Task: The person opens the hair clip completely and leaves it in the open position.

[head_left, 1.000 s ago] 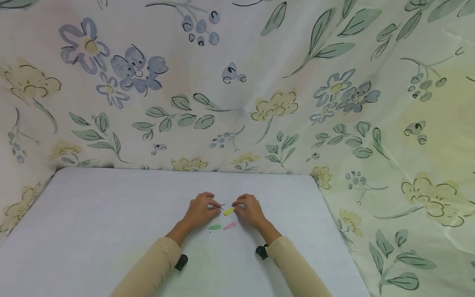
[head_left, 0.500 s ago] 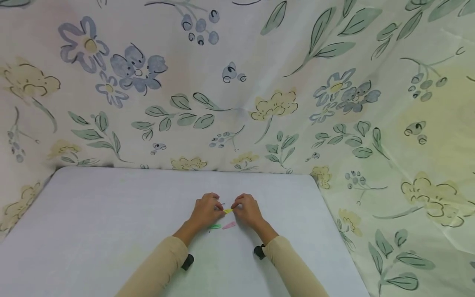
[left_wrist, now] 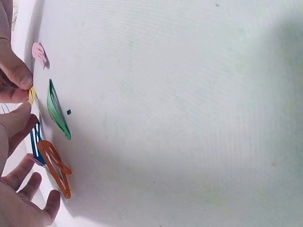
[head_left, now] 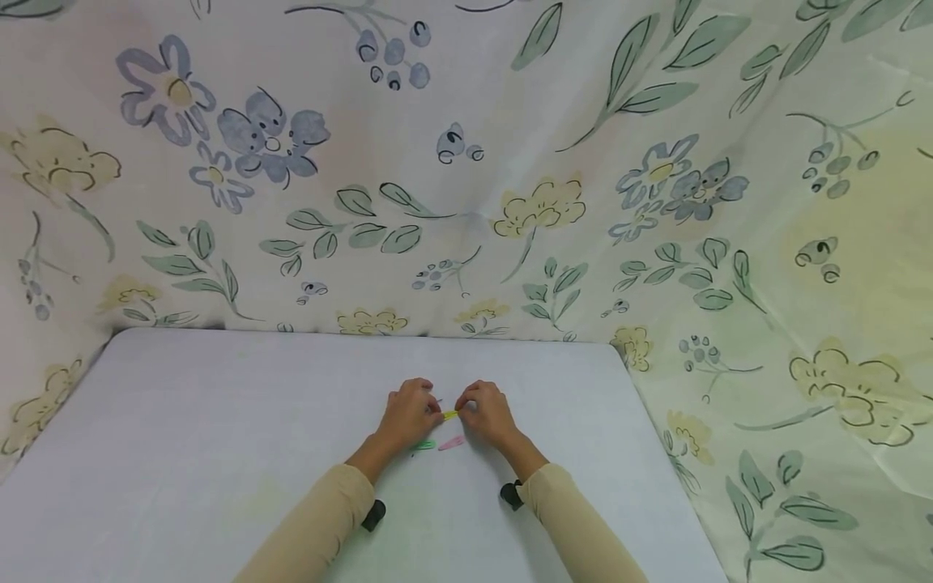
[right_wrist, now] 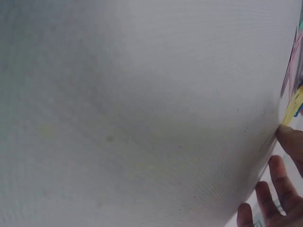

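Note:
Between the two hands is a yellow snap hair clip (head_left: 450,414), just above the white table. My left hand (head_left: 411,413) pinches its left end with thumb and finger, the other fingers spread. My right hand (head_left: 487,411) pinches its right end. Nearer to me lie a green hair clip (head_left: 425,445) and a pink hair clip (head_left: 451,443). In the left wrist view an orange hair clip (left_wrist: 53,165) and a blue hair clip (left_wrist: 35,137) lie beside my left fingers, the orange partly over the blue. Fingers hide much of the yellow clip.
A white table (head_left: 219,437) lies under everything, with a floral cloth (head_left: 408,162) hanging behind and to the right. A tiny dark bit (left_wrist: 68,112) is on the table beside the green clip. Each wrist wears a black camera.
My left hand has moved right to the yellow clip and now pinches its left end, covering part of the green clip. The right hand has barely moved.

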Demonstrator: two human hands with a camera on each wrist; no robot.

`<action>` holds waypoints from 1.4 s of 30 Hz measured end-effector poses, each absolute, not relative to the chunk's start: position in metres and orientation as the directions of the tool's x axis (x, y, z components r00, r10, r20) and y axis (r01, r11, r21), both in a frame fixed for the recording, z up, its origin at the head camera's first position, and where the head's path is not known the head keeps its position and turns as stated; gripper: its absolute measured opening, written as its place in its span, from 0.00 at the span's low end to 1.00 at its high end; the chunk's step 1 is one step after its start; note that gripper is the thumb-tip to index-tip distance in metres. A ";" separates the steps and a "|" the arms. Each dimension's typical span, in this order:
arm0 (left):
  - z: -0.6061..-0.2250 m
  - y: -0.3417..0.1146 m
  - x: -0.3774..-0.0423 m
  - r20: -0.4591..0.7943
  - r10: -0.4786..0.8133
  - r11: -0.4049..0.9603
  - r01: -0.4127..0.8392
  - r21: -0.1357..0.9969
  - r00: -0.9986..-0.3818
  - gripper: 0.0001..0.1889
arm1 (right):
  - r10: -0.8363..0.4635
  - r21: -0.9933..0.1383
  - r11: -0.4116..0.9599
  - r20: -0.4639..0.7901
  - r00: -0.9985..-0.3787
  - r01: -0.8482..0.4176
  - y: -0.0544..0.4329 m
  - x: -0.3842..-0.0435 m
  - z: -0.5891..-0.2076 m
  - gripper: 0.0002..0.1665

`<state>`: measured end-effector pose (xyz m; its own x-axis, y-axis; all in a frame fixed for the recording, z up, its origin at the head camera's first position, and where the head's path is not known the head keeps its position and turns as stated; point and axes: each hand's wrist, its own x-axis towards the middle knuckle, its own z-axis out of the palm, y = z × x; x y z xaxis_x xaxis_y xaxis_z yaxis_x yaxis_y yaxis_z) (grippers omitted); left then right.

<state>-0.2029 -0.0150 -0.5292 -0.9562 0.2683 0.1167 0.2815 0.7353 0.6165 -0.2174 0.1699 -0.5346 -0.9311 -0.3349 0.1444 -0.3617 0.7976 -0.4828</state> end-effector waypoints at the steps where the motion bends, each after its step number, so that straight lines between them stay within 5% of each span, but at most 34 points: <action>1: -0.528 -0.015 -0.203 0.120 0.272 0.733 0.286 0.617 -0.955 0.03 | -0.336 -0.477 0.801 0.140 -0.931 -0.361 0.170 -0.217 -0.534 0.04; 12: -0.525 -0.017 -0.204 0.041 0.264 0.673 0.214 0.708 -0.964 0.04 | -0.356 -0.500 0.784 0.123 -0.926 -0.368 0.170 -0.216 -0.534 0.01; 20: -0.523 -0.023 -0.209 0.009 0.221 0.580 0.139 0.803 -0.975 0.05 | -0.382 -0.642 0.685 0.088 -0.920 -0.346 0.172 -0.219 -0.531 0.05; 31: -0.517 -0.032 -0.216 -0.066 0.179 0.444 0.021 0.896 -0.982 0.07 | -0.328 -0.898 0.439 -0.126 -0.936 -0.033 0.170 -0.221 -0.514 0.11; 42: -0.517 -0.038 -0.216 -0.070 0.183 0.398 0.009 0.917 -0.981 0.07 | -0.342 -0.927 0.376 -0.145 -0.928 0.006 0.169 -0.222 -0.512 0.12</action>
